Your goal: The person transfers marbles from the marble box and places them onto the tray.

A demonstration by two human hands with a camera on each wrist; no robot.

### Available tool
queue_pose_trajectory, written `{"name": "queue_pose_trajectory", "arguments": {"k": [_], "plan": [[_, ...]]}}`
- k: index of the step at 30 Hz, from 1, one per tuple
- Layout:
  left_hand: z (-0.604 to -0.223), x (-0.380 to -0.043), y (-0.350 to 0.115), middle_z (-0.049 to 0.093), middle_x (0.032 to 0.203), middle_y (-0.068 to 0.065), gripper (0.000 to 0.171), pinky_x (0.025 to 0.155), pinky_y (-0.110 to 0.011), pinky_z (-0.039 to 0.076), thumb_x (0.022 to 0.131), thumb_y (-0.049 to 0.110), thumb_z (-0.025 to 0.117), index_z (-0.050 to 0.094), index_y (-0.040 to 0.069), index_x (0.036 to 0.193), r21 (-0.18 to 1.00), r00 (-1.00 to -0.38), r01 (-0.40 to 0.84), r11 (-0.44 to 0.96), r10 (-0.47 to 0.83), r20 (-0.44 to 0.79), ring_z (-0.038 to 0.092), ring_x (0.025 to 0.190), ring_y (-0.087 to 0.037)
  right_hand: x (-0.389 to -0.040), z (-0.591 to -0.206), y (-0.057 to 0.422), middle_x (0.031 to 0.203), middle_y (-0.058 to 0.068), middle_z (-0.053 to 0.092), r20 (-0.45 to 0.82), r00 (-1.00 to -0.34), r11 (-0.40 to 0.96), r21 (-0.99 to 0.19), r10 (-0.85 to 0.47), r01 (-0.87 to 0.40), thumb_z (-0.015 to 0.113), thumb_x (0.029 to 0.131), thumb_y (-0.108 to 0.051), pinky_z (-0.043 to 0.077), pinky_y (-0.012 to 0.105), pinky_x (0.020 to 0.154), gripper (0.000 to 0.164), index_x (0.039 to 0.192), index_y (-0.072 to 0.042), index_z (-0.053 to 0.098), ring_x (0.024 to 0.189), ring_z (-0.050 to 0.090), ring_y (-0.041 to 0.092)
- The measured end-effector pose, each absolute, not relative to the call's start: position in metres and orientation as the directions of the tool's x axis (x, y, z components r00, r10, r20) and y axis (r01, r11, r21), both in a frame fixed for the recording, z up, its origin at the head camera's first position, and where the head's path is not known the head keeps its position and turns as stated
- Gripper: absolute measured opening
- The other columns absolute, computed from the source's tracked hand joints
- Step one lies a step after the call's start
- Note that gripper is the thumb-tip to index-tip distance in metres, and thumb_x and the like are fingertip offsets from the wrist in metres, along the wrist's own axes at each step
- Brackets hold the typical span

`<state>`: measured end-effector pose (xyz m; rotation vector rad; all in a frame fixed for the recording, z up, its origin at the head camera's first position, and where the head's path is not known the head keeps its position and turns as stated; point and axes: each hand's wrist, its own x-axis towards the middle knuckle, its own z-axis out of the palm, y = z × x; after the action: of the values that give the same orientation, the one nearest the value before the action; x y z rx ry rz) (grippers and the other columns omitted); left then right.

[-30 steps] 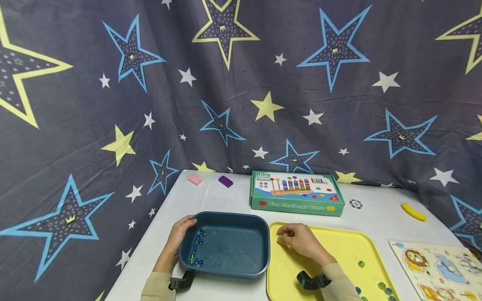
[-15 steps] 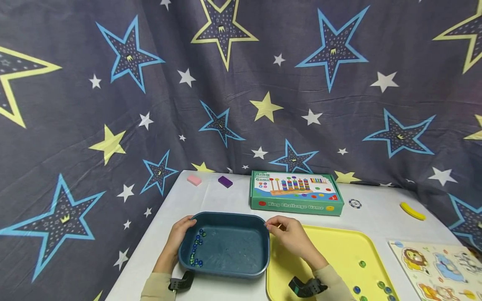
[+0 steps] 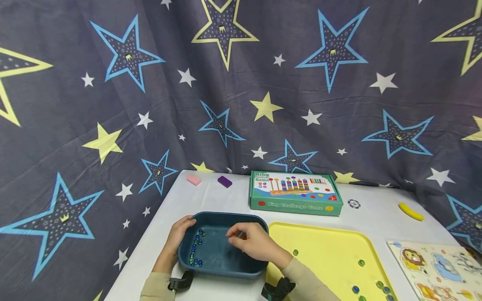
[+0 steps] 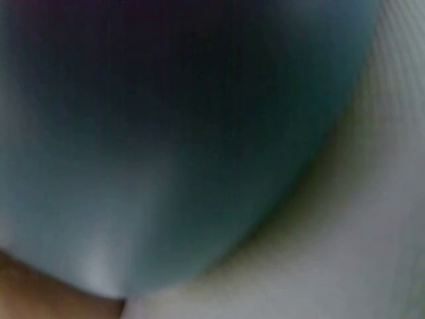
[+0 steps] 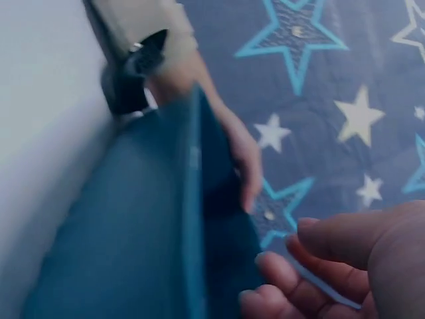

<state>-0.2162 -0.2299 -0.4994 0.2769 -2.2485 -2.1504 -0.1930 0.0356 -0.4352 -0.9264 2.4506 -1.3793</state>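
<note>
A dark teal plastic tub (image 3: 226, 274) stands on the table with several blue and green marbles (image 3: 196, 246) gathered along its left side. My left hand (image 3: 175, 238) grips the tub's left end, thumb over the rim and fingers outside. In the left wrist view the tub's outer wall (image 4: 172, 226) fills most of the picture, blurred. My right hand (image 3: 254, 242) hangs over the right half of the tub, fingers bent and thumb near the index finger. No marble shows at its fingertips (image 5: 272, 266) in the right wrist view; I cannot tell whether it holds one.
A yellow tray (image 3: 324, 238) right of the tub bears several marbles (image 3: 379, 284). Behind stand a green game box (image 3: 297, 205), a pink block (image 3: 193, 180) and a purple block (image 3: 224, 181). Rightward lie a round chip (image 3: 354, 204), a yellow curved piece (image 3: 411, 212) and an animal puzzle board (image 3: 433, 265).
My right hand has moved left from above the yellow tray, across the tub's right rim, to over the tub. A green marble on the tray has come into view. My left hand stays on the tub.
</note>
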Motion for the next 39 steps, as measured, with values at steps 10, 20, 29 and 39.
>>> {"name": "queue_pose_trajectory", "arguments": {"k": [10, 20, 29, 39], "plan": [[-0.499, -0.216, -0.229, 0.062, 0.094, -0.010, 0.029, 0.074, -0.031, 0.044, 0.084, 0.023, 0.056, 0.062, 0.002, 0.103, 0.993, -0.984, -0.116, 0.036, -0.143, -0.110, 0.055, 0.085, -0.021, -0.197, -0.447, -0.004, 0.080, -0.011, 0.064, -0.002, -0.689, 0.373, -0.842, -0.724, -0.389, 0.065, 0.082, -0.020, 0.046, 0.020, 0.060, 0.020, 0.097, -0.007, 0.068, 0.068, 0.057, 0.003], [-0.497, -0.216, -0.228, 0.061, 0.097, -0.013, 0.031, 0.074, -0.030, 0.044, 0.085, 0.023, 0.056, 0.061, 0.000, 0.105, 0.991, -0.983, -0.133, 0.006, -0.130, -0.132, 0.055, 0.086, -0.021, -0.199, -0.454, -0.017, 0.074, -0.011, 0.062, -0.093, -0.636, 0.430, -0.809, -0.766, -0.400, 0.068, 0.077, -0.016, 0.044, 0.018, 0.059, 0.021, 0.095, -0.006, 0.068, 0.065, 0.054, -0.001], [-0.497, -0.215, -0.230, 0.061, 0.099, -0.014, 0.032, 0.077, -0.032, 0.044, 0.087, 0.023, 0.055, 0.060, 0.000, 0.108, 0.991, -0.983, -0.137, -0.014, -0.123, -0.137, 0.054, 0.089, -0.023, -0.195, -0.460, -0.031, 0.077, -0.010, 0.065, -0.112, -0.569, 0.425, -0.783, -0.815, -0.454, 0.065, 0.080, -0.010, 0.044, 0.016, 0.063, 0.019, 0.099, -0.008, 0.069, 0.068, 0.056, -0.004], [-0.498, -0.215, -0.229, 0.061, 0.097, -0.014, 0.032, 0.075, -0.031, 0.044, 0.085, 0.023, 0.056, 0.060, -0.001, 0.105, 0.993, -0.985, -0.116, 0.000, -0.131, -0.115, 0.055, 0.086, -0.022, -0.190, -0.462, -0.035, 0.077, -0.014, 0.066, -0.149, -0.539, 0.454, -0.744, -0.829, -0.491, 0.062, 0.083, -0.009, 0.044, 0.015, 0.065, 0.013, 0.090, -0.014, 0.072, 0.072, 0.056, -0.006]]}}
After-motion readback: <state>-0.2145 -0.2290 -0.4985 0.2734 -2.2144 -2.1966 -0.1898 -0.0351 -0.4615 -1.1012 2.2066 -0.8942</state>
